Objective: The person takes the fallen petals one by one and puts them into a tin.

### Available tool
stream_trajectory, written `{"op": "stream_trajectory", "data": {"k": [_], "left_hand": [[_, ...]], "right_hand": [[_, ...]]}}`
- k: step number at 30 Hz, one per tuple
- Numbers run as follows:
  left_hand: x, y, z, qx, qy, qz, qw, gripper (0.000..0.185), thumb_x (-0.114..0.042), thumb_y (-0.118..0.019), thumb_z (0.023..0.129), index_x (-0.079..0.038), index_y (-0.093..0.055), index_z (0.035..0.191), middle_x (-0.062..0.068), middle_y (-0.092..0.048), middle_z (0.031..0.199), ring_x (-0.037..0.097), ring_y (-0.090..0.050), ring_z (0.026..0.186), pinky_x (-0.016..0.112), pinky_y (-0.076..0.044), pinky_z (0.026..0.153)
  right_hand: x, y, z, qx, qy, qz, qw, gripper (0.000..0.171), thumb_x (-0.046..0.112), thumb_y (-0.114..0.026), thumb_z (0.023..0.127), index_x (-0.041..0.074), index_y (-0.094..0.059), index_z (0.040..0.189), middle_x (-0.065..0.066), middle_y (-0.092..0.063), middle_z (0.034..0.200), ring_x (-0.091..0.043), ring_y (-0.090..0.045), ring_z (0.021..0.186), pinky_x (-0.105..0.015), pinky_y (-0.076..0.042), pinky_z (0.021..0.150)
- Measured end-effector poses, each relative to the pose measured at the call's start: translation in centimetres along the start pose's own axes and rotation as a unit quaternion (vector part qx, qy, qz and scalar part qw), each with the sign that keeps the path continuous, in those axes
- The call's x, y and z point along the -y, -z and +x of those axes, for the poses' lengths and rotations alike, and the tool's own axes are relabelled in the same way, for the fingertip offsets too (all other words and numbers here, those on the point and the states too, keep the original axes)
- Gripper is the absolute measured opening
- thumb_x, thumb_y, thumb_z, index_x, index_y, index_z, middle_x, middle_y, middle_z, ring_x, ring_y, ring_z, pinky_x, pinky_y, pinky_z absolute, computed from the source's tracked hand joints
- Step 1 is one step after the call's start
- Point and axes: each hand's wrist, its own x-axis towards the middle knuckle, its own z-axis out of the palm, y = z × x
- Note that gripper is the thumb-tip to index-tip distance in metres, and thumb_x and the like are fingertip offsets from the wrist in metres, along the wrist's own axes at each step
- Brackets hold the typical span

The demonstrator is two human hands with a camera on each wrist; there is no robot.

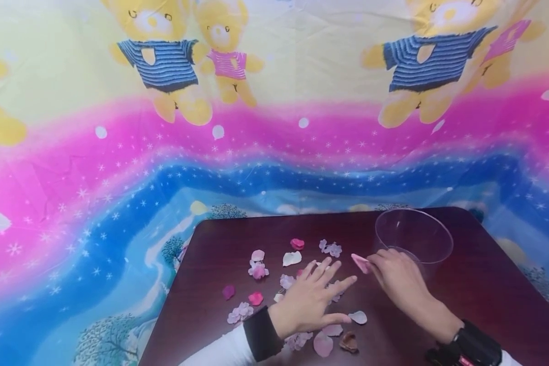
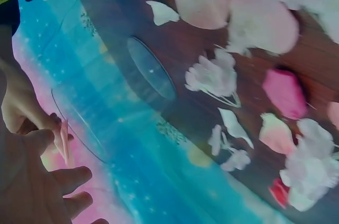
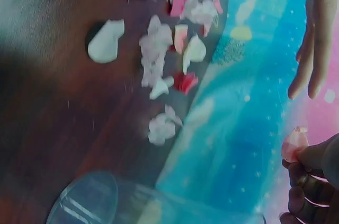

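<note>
Head view is showing the whole layout: left hand point(image 1: 313, 300) is lying flat with fingers spread on the dark counter point(image 1: 485, 290), covering some of the scattered petals point(image 1: 258, 269), holding nothing. Right hand point(image 1: 395, 277) is sitting just beside it, pinching a pink petal point(image 1: 360, 263) between thumb and fingertips, the petal poking out toward the left hand's fingertips. Clear bowl point(image 1: 414, 235) is standing right behind the right hand, touching or nearly touching its knuckles; cannot tell which.

Left wrist view is giving what the head view is not: the pinched petal point(image 2: 64, 140) edge-on, thin and upright between the right hand's fingertips, and the bowl's point(image 2: 151, 74) base seen as a see-through disc. Loose petals here are looking big and washed out, edges blurred.

Right wrist view is showing the petal point(image 3: 294, 143) held at the fingertips from the palm side, the left hand's fingers point(image 3: 310, 57) hanging straight above it, and the bowl point(image 3: 87, 200) cut off at the bottom edge. Counter near the top left is smeared and dark, nothing readable there.

Petals under the left palm are hidden in every view. Teddy-bear cloth point(image 1: 274, 127) is draping behind and around the counter, well beyond both hands. Both wrists are wearing black straps, partly cut off
</note>
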Motion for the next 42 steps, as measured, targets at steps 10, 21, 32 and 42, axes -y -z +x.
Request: {"op": "stream_trajectory", "data": {"k": [10,21,32,42], "left_hand": [[-3.3,0.8,2.1,0.006,-0.033,0.046,0.9984,0.083,-0.084,-0.031,0.091,-0.046,-0.009,0.161,-0.001,-0.025,0.169,0.021,-0.020,0.159,0.044,-0.027,0.126],[-4.3,1.1,2.3,0.009,-0.051,0.049,0.9975,0.085,-0.085,-0.032,0.090,-0.046,-0.008,0.161,-0.002,-0.025,0.169,0.021,-0.019,0.159,0.043,-0.028,0.125],[-3.9,0.7,2.2,0.020,-0.037,0.044,0.9981,0.082,-0.083,-0.030,0.091,-0.046,-0.007,0.161,-0.003,-0.023,0.170,0.019,-0.017,0.159,0.042,-0.026,0.126],[-3.9,0.3,2.1,0.031,-0.047,0.031,0.9979,0.080,-0.082,-0.030,0.093,-0.045,-0.010,0.161,-0.004,-0.022,0.170,0.020,-0.016,0.160,0.043,-0.026,0.126]], "right_hand": [[-2.6,3.3,0.3,-0.028,-0.011,-0.022,0.999,0.011,0.006,-0.079,0.076,0.006,-0.075,0.086,-0.003,-0.069,0.075,-0.026,-0.062,0.067,-0.044,-0.048,0.061],[-5.0,4.6,0.5,-0.029,-0.040,-0.031,0.998,0.014,0.006,-0.079,0.077,0.003,-0.076,0.090,-0.009,-0.070,0.077,-0.032,-0.062,0.068,-0.047,-0.048,0.059],[-10.1,3.0,0.9,0.033,-0.105,-0.052,0.993,0.010,0.009,-0.071,0.087,0.001,-0.076,0.085,-0.014,-0.064,0.069,-0.037,-0.057,0.061,-0.047,-0.042,0.049],[-10.7,2.5,0.0,0.191,-0.159,-0.067,0.966,0.070,0.058,-0.048,0.101,-0.004,-0.066,0.126,-0.032,-0.063,0.124,-0.053,-0.051,0.118,-0.068,-0.036,0.094]]}}
